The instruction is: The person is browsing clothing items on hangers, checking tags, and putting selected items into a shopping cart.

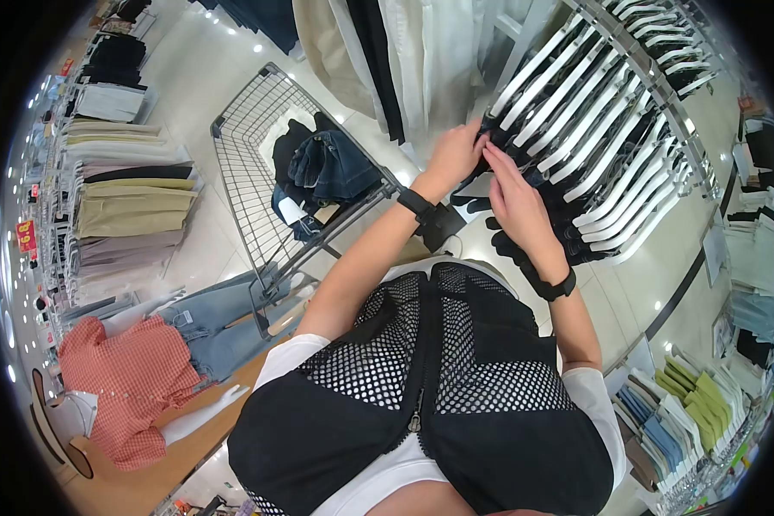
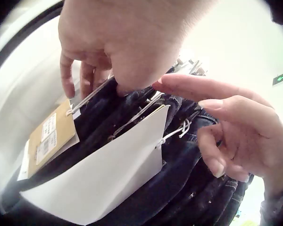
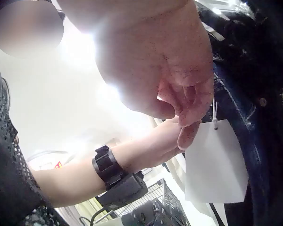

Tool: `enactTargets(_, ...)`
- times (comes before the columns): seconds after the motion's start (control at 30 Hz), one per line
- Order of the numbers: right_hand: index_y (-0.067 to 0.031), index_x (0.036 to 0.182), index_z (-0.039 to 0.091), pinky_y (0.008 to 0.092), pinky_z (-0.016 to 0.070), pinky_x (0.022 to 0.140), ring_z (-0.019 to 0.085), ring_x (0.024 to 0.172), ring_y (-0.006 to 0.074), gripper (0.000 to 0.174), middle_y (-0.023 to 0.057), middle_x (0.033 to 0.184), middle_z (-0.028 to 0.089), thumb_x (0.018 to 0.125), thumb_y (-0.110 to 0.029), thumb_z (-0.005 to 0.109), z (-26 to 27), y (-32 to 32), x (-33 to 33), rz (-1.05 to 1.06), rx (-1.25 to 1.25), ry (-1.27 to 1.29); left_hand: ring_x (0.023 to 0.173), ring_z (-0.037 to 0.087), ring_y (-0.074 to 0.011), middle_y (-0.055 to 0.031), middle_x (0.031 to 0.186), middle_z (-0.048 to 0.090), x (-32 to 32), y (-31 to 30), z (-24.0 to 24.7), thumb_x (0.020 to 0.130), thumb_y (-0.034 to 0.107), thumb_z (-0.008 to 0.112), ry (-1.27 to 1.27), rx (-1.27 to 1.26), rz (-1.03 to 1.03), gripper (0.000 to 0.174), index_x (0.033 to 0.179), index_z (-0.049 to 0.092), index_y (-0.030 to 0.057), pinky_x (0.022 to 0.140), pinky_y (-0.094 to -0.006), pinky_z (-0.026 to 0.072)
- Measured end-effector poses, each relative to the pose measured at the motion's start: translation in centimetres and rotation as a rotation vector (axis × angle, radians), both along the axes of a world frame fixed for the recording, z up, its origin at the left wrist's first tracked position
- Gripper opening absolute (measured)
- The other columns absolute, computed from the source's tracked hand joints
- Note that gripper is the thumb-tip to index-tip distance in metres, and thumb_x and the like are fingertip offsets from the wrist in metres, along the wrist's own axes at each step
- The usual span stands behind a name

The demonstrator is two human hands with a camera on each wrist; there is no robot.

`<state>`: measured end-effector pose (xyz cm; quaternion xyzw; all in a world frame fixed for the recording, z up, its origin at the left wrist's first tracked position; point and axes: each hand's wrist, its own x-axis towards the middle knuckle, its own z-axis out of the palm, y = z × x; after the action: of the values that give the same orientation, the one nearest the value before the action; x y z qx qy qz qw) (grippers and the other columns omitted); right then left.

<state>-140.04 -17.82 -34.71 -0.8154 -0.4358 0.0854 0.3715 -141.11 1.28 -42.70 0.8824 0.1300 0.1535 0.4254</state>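
Dark jeans hang in a row on white hangers. The left hand is at the front end of the row; in the left wrist view that hand pinches the waistband of a dark pair, its thumb against the denim. The right hand is beside it, fingers extended toward the left; in the left wrist view the right hand has its index fingertip by the left thumb, other fingers bent loosely, holding nothing. A white tag and a tan tag hang on strings from the jeans.
A wire shopping cart with folded jeans stands left of the rack. Light trousers hang ahead. Shelved trousers line the far left, and a mannequin in a red checked shirt lies lower left. A curved metal rail carries the hangers.
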Motion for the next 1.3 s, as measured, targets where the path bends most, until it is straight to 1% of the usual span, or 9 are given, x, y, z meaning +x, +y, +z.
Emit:
enactTargets(0.57, -0.0072, 0.162, 0.041, 0.0448, 0.0606, 0.096, 0.066, 0.127, 0.0392, 0.059, 0.0106, 0.169, 0.045, 0.107, -0.019, 0.056, -0.1, 2.7, -1.8, -0.472, -0.363, -0.030, 0.094, 0.064, -0.0547, -0.0319, 0.095, 0.070, 0.7, 4.6, -0.4, 0.107, 0.026, 0.064, 0.036, -0.363, 0.036, 0.028, 0.109, 0.070, -0.0012, 0.077, -0.0570, 0.0502)
enactTargets(0.7, -0.0067, 0.161, 0.042, 0.0433, 0.0597, 0.099, 0.062, 0.134, 0.0374, 0.059, 0.0100, 0.169, 0.044, 0.106, -0.019, 0.058, 0.6, 2.9, -2.5, -0.530, -0.423, 0.086, 0.078, 0.070, -0.0405, -0.0228, 0.087, 0.072, 0.7, 4.4, -0.8, 0.110, 0.028, 0.061, -0.023, -0.232, -0.003, 0.030, 0.112, 0.069, -0.0008, 0.071, -0.0457, 0.0525)
enactTargets(0.8, -0.0063, 0.163, 0.040, 0.0434, 0.0634, 0.081, 0.076, 0.100, 0.0380, 0.063, 0.0102, 0.170, 0.043, 0.105, -0.020, 0.062, -0.8, 2.7, -2.3, -0.437, -0.270, -0.205, 0.085, 0.073, -0.0410, -0.0237, 0.095, 0.075, -0.1, 2.6, -0.2, 0.109, 0.029, 0.061, 0.017, -0.322, -0.032, 0.031, 0.118, 0.070, 0.0010, 0.076, -0.0461, 0.0545)
enactTargets(0.93, -0.0060, 0.160, 0.045, 0.0384, 0.0601, 0.074, 0.071, 0.072, 0.0272, 0.061, 0.0105, 0.168, 0.046, 0.104, -0.018, 0.066, 1.2, 3.9, -3.0, -0.449, -0.263, 0.108, 0.114, 0.069, -0.0440, -0.0279, 0.125, 0.071, -1.1, 0.6, 0.3, 0.106, 0.025, 0.066, -0.023, -0.414, -0.076, 0.045, 0.140, 0.060, -0.0028, 0.099, -0.0457, 0.0539)
enactTargets(1.03, -0.0054, 0.155, 0.050, 0.0355, 0.0588, 0.070, 0.070, 0.070, 0.0245, 0.056, 0.0116, 0.167, 0.047, 0.103, -0.013, 0.067, 0.1, 3.8, -3.0, -0.375, -0.116, 0.118, 0.127, 0.060, -0.0501, -0.0352, 0.138, 0.060, -2.7, -1.8, 1.5, 0.104, 0.020, 0.062, -0.181, -0.346, -0.087, 0.056, 0.149, 0.048, -0.0102, 0.106, -0.0513, 0.0505)
enactTargets(1.07, -0.0036, 0.145, 0.058, 0.0342, 0.0577, 0.069, 0.069, 0.068, 0.0243, 0.044, 0.0156, 0.147, 0.064, 0.102, -0.007, 0.066, 0.6, 4.1, -3.4, -0.420, -0.067, 0.088, 0.128, 0.058, -0.0513, -0.0365, 0.140, 0.057, -2.9, -1.5, 1.8, 0.105, 0.020, 0.061, -0.138, -0.366, -0.139, 0.063, 0.153, 0.040, -0.0151, 0.109, -0.0520, 0.0495)
enactTargets(1.1, -0.0036, 0.145, 0.058, 0.0342, 0.0577, 0.069, 0.069, 0.068, 0.0243, 0.044, 0.0156, 0.147, 0.064, 0.102, -0.007, 0.066, -0.1, 3.9, -3.6, -0.403, -0.069, 0.095, 0.128, 0.058, -0.0513, -0.0365, 0.140, 0.057, -4.0, -1.0, 2.7, 0.105, 0.020, 0.061, -0.134, -0.365, -0.122, 0.063, 0.153, 0.040, -0.0151, 0.109, -0.0520, 0.0495)
enactTargets(1.2, -0.0010, 0.126, 0.066, 0.0359, 0.0549, 0.066, 0.069, 0.068, 0.0269, 0.029, 0.0181, 0.091, 0.075, 0.098, -0.002, 0.065, -0.5, 3.7, -4.0, -0.383, -0.087, 0.253, 0.125, 0.059, -0.0479, -0.0341, 0.136, 0.057, -6.3, -0.6, 5.0, 0.106, 0.025, 0.063, -0.033, -0.321, -0.216, 0.068, 0.156, 0.036, -0.0137, 0.108, -0.0487, 0.0478)
enactTargets(1.3, -0.0008, 0.123, 0.068, 0.0373, 0.0549, 0.066, 0.069, 0.069, 0.0303, 0.028, 0.0183, 0.094, 0.076, 0.096, -0.002, 0.067, -2.2, 3.2, -4.2, -0.165, -0.072, 0.310, 0.123, 0.059, -0.0482, -0.0330, 0.133, 0.059, -8.9, 1.1, 6.2, 0.106, 0.026, 0.063, 0.056, -0.192, -0.277, 0.069, 0.156, 0.037, -0.0137, 0.107, -0.0492, 0.0482)
